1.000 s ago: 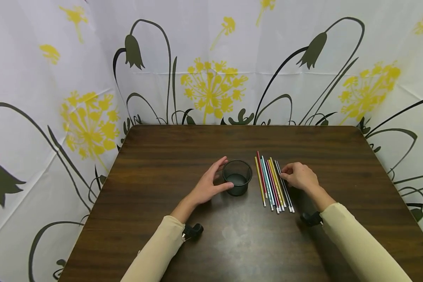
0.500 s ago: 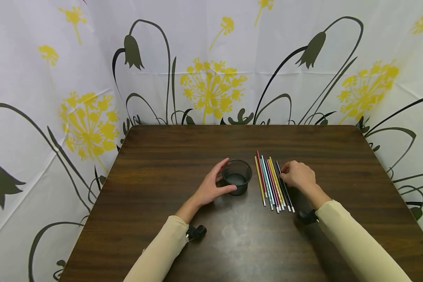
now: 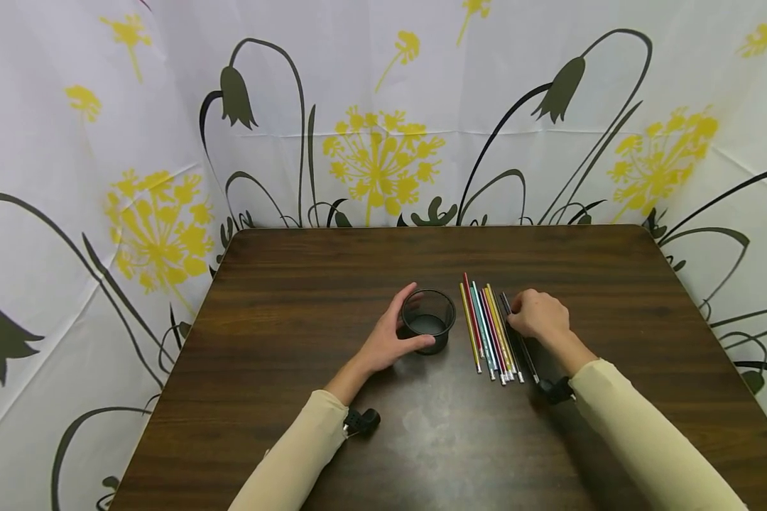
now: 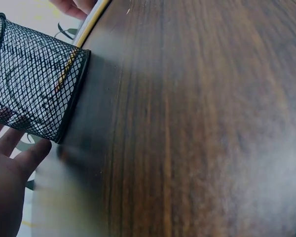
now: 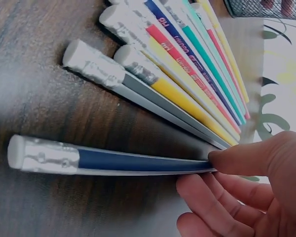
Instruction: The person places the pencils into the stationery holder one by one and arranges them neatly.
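Note:
In the head view a black mesh pencil cup (image 3: 429,323) stands upright on the table. My left hand (image 3: 386,341) reaches around its left side with spread fingers, the thumb lying along the front. In the left wrist view fingers (image 4: 33,157) show beside the cup's base; whether they press on it I cannot tell. My right hand (image 3: 540,314) pinches a dark blue pencil (image 5: 138,162) between thumb and fingers, its white eraser end toward the wrist camera. Left of it lies a row of colored pencils (image 3: 488,330), erasers toward me; a grey pencil (image 5: 163,111) is nearest.
The brown wood-grain table (image 3: 307,284) bears the cup and pencils. Behind it hangs a white curtain (image 3: 371,71) printed with yellow and dark green flowers. A black wrist camera (image 3: 361,422) sits at the left sleeve, another camera (image 3: 555,390) at the right.
The dark blue pencil has come apart from the row, shifted slightly right with my right hand. My left hand has slid a little farther around the cup, which stays in place.

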{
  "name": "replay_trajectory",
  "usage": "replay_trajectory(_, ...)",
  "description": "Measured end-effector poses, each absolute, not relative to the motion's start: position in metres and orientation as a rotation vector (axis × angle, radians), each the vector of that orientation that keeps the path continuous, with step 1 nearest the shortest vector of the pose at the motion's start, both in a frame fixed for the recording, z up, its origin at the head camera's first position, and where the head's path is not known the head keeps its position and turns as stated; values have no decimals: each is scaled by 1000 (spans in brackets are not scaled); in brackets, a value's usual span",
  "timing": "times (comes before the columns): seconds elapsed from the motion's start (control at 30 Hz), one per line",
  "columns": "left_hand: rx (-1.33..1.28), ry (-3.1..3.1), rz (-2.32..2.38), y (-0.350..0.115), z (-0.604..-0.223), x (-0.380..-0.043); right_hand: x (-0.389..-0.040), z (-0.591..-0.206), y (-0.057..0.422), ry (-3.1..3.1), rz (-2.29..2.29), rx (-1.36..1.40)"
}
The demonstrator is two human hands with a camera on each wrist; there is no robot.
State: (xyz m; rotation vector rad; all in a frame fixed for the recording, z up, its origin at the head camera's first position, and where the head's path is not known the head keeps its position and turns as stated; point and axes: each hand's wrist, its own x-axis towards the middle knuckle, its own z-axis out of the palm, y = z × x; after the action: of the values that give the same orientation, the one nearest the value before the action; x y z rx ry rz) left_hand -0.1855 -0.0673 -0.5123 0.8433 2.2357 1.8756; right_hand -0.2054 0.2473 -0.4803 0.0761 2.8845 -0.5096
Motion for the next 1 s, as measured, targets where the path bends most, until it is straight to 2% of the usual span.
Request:
replay_trajectory(0.27, 880, 2178, 1883, -67, -486, -175, -202, -466, 255, 2887, -624, 111)
replay_trajectory(0.57, 865, 2188, 1857, -69, -483, -173, -201, -419, 251, 3050, -877, 60)
replay_trajectory(0.8, 855, 2189, 1849, -69, -484, -174, -200, -386, 234, 3114, -1294, -113)
replay_trajectory(1.0, 850, 2196, 1825, -69, -485, -175, -195, -368, 209, 2906, -1778, -274)
